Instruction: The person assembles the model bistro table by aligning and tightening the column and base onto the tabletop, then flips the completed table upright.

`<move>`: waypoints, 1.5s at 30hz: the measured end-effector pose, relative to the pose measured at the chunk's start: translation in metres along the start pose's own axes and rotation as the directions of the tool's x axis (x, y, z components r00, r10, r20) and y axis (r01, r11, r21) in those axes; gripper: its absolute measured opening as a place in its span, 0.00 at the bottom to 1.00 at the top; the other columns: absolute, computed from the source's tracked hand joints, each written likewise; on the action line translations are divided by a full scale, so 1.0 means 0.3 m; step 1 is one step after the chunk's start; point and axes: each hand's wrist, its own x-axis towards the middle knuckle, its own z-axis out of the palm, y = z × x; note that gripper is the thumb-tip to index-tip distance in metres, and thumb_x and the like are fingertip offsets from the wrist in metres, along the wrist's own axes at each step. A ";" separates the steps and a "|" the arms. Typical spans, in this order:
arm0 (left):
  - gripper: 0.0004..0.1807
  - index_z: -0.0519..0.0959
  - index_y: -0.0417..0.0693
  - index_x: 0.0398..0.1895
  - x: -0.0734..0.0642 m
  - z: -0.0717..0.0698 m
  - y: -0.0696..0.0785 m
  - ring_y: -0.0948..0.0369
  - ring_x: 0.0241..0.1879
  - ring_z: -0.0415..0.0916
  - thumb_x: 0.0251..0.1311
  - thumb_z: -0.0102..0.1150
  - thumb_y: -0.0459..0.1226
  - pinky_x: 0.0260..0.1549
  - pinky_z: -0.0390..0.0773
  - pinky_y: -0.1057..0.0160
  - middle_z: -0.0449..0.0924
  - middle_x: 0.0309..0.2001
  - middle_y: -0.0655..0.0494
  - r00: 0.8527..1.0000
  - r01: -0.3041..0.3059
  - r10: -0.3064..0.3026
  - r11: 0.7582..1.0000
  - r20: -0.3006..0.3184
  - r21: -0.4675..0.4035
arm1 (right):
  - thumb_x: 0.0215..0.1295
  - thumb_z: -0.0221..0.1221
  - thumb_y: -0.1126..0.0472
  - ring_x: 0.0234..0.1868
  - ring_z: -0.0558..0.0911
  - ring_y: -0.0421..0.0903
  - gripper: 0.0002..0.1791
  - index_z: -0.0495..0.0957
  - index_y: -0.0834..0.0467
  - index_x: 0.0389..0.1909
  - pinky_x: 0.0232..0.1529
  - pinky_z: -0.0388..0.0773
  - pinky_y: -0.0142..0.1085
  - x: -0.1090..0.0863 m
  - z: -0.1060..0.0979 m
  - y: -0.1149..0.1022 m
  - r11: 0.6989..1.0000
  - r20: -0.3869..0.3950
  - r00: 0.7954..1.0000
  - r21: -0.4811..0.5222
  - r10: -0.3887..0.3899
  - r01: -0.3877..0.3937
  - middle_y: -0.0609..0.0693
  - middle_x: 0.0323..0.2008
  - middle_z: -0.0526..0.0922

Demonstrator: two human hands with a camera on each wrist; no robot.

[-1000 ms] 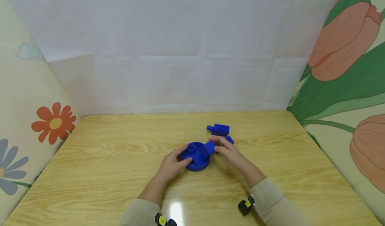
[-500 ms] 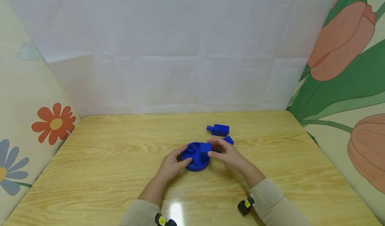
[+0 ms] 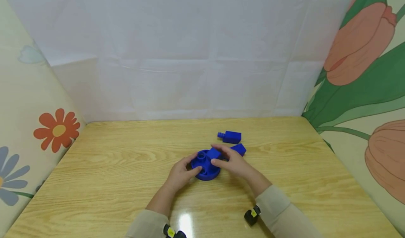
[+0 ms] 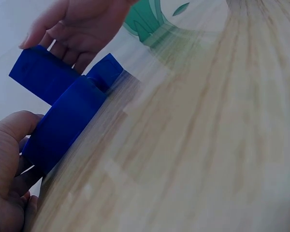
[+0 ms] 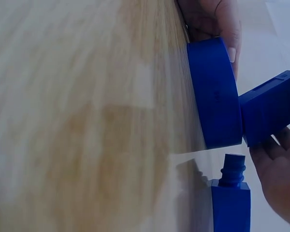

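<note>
A round blue plastic base [image 3: 207,177] with a raised rim and tube-like sockets lies on the table. My left hand [image 3: 181,174] grips its left side, thumb over the rim near a socket. Between the thumb and fingers of my right hand [image 3: 235,163] is a blue rectangular block [image 3: 213,153], standing at a tilt over the far right part of the base. Both wrist views show this held block [image 5: 273,106] leaning against the base [image 4: 65,126]; its lower end is hidden inside the rim.
Behind the right hand lies a second blue block [image 3: 239,149], partly covered by the fingers. Farther back, another blue block [image 3: 232,137] with a ridged stem points left. The wooden table [image 3: 120,167] ends at a white sheet [image 3: 177,87].
The right hand has moved left, bringing the held block from the base's right edge further inward and changing its tilt. More of the block behind the hand shows. The left hand stays put.
</note>
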 end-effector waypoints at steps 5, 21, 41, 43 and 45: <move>0.30 0.73 0.40 0.65 0.000 0.000 0.001 0.43 0.63 0.72 0.59 0.66 0.38 0.64 0.69 0.45 0.76 0.61 0.38 1.000 -0.005 0.005 1.000 0.001 0.005 | 0.69 0.60 0.53 0.74 0.61 0.56 0.35 0.61 0.57 0.73 0.73 0.58 0.53 0.018 0.006 -0.003 1.000 0.003 1.000 0.026 0.004 -0.004 0.55 0.72 0.65; 0.30 0.73 0.39 0.64 -0.007 -0.006 0.012 0.42 0.61 0.73 0.58 0.66 0.38 0.63 0.70 0.44 0.77 0.60 0.36 1.000 -0.012 0.012 1.000 -0.007 0.016 | 0.69 0.56 0.64 0.63 0.74 0.59 0.24 0.70 0.63 0.64 0.65 0.70 0.53 0.032 0.004 0.010 0.998 -0.127 0.991 0.032 -0.052 0.057 0.63 0.61 0.76; 0.31 0.74 0.40 0.64 -0.013 -0.001 0.012 0.43 0.59 0.74 0.57 0.67 0.42 0.62 0.70 0.42 0.78 0.57 0.36 1.000 -0.021 0.021 1.000 -0.013 -0.009 | 0.71 0.52 0.63 0.72 0.63 0.60 0.29 0.61 0.62 0.72 0.72 0.61 0.55 0.047 0.013 0.010 0.992 -0.048 0.998 0.118 -0.037 0.042 0.61 0.73 0.62; 0.31 0.74 0.40 0.63 -0.017 -0.003 0.014 0.43 0.57 0.75 0.58 0.66 0.45 0.60 0.72 0.44 0.79 0.55 0.35 0.998 -0.058 0.059 0.998 -0.022 0.017 | 0.70 0.55 0.62 0.71 0.64 0.60 0.29 0.63 0.61 0.71 0.71 0.61 0.55 0.048 0.014 0.009 0.993 -0.068 0.998 0.116 -0.018 0.026 0.62 0.71 0.64; 0.32 0.75 0.40 0.63 -0.019 -0.004 0.013 0.43 0.56 0.76 0.57 0.66 0.46 0.59 0.73 0.43 0.79 0.55 0.34 0.997 -0.076 0.077 0.997 -0.025 0.028 | 0.69 0.57 0.60 0.70 0.67 0.60 0.30 0.64 0.59 0.70 0.70 0.64 0.55 0.048 0.013 0.010 0.995 -0.094 0.996 0.097 0.005 0.004 0.62 0.69 0.67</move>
